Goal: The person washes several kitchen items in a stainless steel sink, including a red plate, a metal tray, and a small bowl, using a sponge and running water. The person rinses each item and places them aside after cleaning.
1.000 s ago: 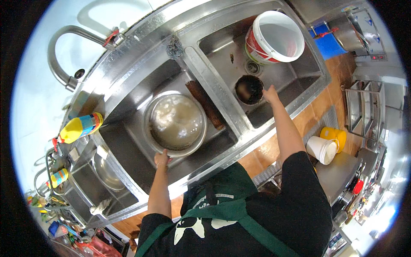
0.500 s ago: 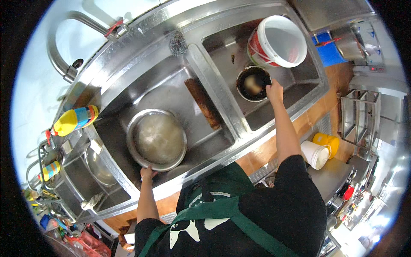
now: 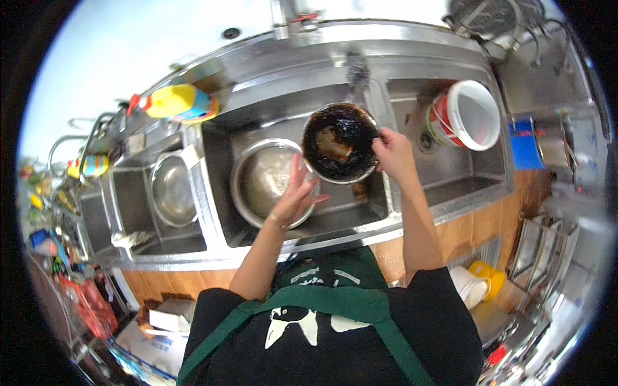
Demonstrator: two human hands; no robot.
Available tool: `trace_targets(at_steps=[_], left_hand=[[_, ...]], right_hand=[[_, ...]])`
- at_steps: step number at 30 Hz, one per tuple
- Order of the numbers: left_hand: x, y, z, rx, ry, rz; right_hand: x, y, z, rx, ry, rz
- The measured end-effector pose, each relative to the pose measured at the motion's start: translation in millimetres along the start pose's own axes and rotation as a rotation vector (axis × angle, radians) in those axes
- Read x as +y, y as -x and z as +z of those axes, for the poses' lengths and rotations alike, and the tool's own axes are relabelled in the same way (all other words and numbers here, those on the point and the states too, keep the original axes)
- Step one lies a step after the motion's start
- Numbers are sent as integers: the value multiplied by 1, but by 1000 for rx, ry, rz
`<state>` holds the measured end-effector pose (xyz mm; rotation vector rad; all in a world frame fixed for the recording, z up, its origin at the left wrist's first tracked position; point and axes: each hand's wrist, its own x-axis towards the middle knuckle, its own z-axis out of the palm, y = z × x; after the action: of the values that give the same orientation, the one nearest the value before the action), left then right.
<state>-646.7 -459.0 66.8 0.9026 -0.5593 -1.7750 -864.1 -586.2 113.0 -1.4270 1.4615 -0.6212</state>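
Note:
My right hand (image 3: 394,154) grips the right rim of a round metal pot (image 3: 331,164) whose inside is coated in dark, burnt-looking residue, with a pale patch in the middle. The pot is held up above the middle sink, its opening facing me. At its lower left, my left hand (image 3: 297,198) is open with fingers spread; whether a fingertip touches the pot I cannot tell. Beneath that hand, a wide steel basin (image 3: 237,186) of cloudy water stands in the middle sink. A brown bar-like piece (image 3: 360,190) in the sink is partly covered by the pot.
In the right sink (image 3: 418,186) stands a white bucket (image 3: 477,116) with a red label. A dark scourer (image 3: 357,69) lies on the back ledge. To the left are a yellow bottle (image 3: 174,101) and another sink holding a steel bowl (image 3: 175,190). A cloth (image 3: 132,239) hangs on its front edge.
My right hand has lifted the pot from the right sink and carried it left over the middle one. My left hand has let go of the basin's rim and moved toward the pot. The view has turned.

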Motion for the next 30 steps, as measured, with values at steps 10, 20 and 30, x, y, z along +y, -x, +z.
trace_targets(at_steps=[10, 20, 30], left_hand=[[20, -8, -3, 496, 238, -132], [-27, -3, 11, 535, 339, -28], [-24, 11, 21, 488, 273, -60]], right_hand=[[-26, 14, 85, 71, -128, -434], [-15, 4, 169, 247, -936, 350], [-19, -7, 164, 229, -709, 229]])
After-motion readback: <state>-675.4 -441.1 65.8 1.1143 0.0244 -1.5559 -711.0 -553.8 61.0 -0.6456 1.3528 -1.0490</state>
